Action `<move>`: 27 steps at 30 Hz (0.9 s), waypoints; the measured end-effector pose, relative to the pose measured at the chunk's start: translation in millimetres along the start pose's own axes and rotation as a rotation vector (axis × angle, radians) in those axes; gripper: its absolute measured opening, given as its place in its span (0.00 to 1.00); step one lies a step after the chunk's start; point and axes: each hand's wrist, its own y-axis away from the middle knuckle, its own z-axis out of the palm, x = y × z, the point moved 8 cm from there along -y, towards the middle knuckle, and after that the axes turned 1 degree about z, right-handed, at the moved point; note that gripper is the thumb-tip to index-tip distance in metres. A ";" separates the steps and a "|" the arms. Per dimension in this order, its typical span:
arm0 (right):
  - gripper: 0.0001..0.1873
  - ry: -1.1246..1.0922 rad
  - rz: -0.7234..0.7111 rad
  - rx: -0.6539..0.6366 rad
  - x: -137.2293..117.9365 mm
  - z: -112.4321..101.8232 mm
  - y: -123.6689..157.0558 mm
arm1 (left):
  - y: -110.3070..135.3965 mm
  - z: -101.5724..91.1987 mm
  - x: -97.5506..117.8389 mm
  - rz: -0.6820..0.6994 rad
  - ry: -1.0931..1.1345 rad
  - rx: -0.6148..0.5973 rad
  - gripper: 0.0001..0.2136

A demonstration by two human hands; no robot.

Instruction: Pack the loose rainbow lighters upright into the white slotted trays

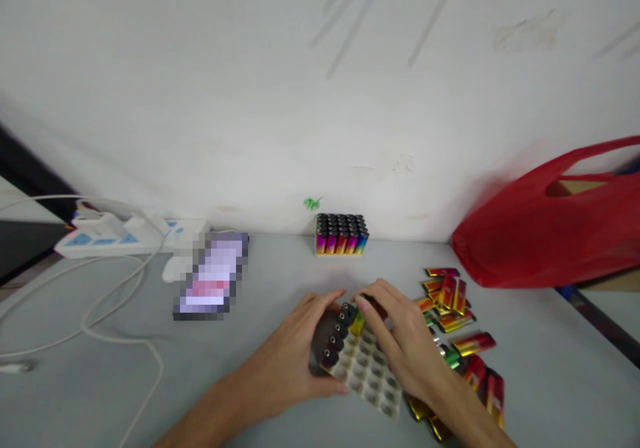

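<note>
My left hand (287,351) is wrapped round the left side of a pale tray (373,375) with rows of round hollows, tilted above the table. Along the tray's left edge stands a row of dark-topped lighters (336,338). My right hand (400,331) pinches a lighter (358,323), yellow-green low down, at the far end of the tray beside that row; the fingers hide most of it. Beyond and under my right hand lies a loose heap of shiny red and gold lighters (447,295), some partly hidden by my forearm.
A filled block of lighters (341,241) stands against the wall. At the left are a blurred-out phone (213,278), a white power strip (135,235) and looping white cables (103,338). A red bag (555,228) sits at the right by the table edge.
</note>
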 end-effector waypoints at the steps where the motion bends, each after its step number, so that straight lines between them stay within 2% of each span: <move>1: 0.12 0.020 -0.026 0.000 -1.2 -0.3 0.5 | 0.0 0.1 -0.3 -0.001 -0.004 0.004 0.53; 8: 0.15 0.113 -0.120 -0.043 -9.3 1.9 3.1 | -1.0 -0.4 -1.7 -0.030 -0.069 0.037 0.56; 13: 0.14 0.111 -0.090 -0.076 -9.2 4.7 3.7 | -1.8 -3.1 1.4 -0.036 -0.073 0.048 0.54; 16: 0.15 0.164 -0.055 0.037 -1.8 -3.0 3.8 | -1.9 -5.4 1.7 -0.045 -0.091 0.076 0.53; 18: 0.16 0.325 0.015 0.212 8.2 -17.3 4.2 | -1.7 -6.9 1.0 -0.051 -0.107 0.101 0.53; 21: 0.17 0.718 0.204 0.428 25.8 -39.8 7.8 | -1.6 -8.1 0.2 -0.052 -0.117 0.124 0.53; 24: 0.23 1.046 0.354 0.471 40.4 -51.9 10.9 | -1.8 -9.2 -0.3 -0.054 -0.119 0.140 0.53; 27: 0.24 1.193 0.424 0.451 51.3 -55.6 13.5 | -2.1 -8.7 -0.9 -0.046 -0.121 0.138 0.53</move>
